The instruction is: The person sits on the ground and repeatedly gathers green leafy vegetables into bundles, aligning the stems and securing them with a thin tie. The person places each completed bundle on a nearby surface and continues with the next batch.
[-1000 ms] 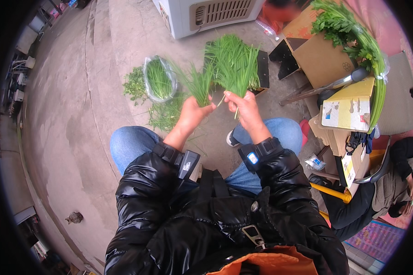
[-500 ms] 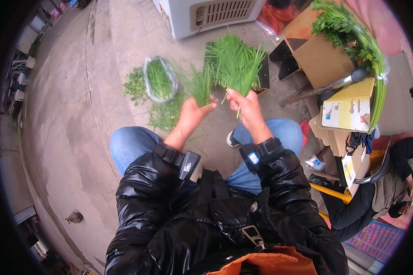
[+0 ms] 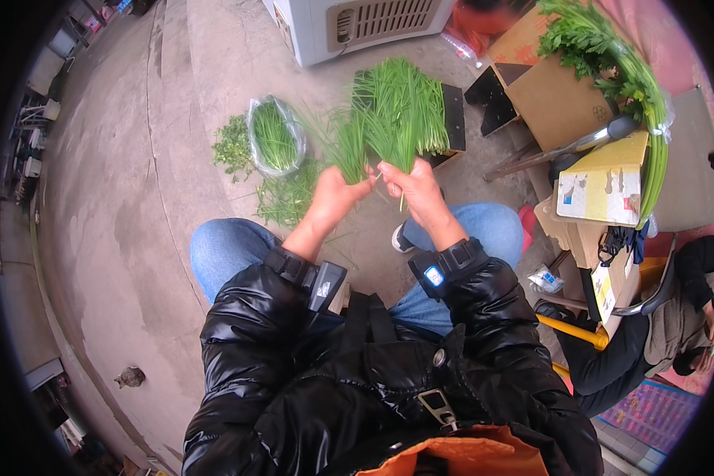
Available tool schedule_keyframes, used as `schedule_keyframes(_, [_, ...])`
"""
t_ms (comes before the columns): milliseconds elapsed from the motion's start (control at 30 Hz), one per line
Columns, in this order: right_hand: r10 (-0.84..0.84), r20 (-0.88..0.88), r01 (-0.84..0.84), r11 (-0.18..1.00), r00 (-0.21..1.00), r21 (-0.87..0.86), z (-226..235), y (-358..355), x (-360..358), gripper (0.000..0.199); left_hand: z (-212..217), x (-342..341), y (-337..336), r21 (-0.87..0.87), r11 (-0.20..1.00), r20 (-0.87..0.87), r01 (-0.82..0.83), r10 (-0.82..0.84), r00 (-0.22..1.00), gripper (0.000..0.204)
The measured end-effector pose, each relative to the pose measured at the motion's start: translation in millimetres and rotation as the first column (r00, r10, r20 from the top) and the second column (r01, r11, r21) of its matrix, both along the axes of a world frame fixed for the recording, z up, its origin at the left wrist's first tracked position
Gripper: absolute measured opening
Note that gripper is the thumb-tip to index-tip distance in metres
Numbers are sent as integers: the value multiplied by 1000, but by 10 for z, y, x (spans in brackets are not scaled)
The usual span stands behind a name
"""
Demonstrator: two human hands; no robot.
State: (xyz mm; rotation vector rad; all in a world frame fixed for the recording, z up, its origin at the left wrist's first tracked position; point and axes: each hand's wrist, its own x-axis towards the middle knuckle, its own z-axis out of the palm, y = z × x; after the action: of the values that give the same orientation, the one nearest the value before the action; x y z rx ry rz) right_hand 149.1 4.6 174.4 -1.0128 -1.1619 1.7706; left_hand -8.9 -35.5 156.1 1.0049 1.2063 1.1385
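Seated low, I hold green chives in both hands in front of my knees. My left hand (image 3: 337, 194) is closed round the lower ends of a bunch of chives (image 3: 347, 145), whose tips fan upward. Close beside it, my right hand (image 3: 417, 193) grips another bunch of chives (image 3: 395, 151) by the stems, thumb and fingertips almost meeting the left hand. Just beyond lies a thick pile of chives (image 3: 422, 95) on a dark low stand (image 3: 454, 117); the right-hand bunch overlaps it in view. Some fingertips are hidden by the stems.
On the ground at left are a clear plastic bag of chives (image 3: 276, 141), loose green scraps (image 3: 287, 197) and a leafy herb (image 3: 230, 149). A white appliance (image 3: 373, 28) stands ahead. Cardboard boxes (image 3: 559, 103) and celery (image 3: 650, 135) are at right, near another person's hand (image 3: 712, 324).
My right hand has shifted slightly left, closer to my left hand, and its bunch now stands nearer the left bunch. The left hand has hardly moved.
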Motion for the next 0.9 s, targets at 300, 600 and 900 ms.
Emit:
schedule_keyframes(300, [-18, 116, 22, 999, 993, -38, -15, 55, 58, 14, -19, -45, 3, -76, 996, 70, -47, 52, 996, 24])
schedule_keyframes(600, [195, 243, -183, 980, 950, -74, 53, 17, 31, 31, -9, -33, 10, -60, 998, 257, 0, 15, 966, 25])
schedule_keyframes(900, [205, 262, -194, 979, 943, -67, 45, 19, 25, 18, -19, -48, 1, -106, 994, 207, 33, -10, 978, 19])
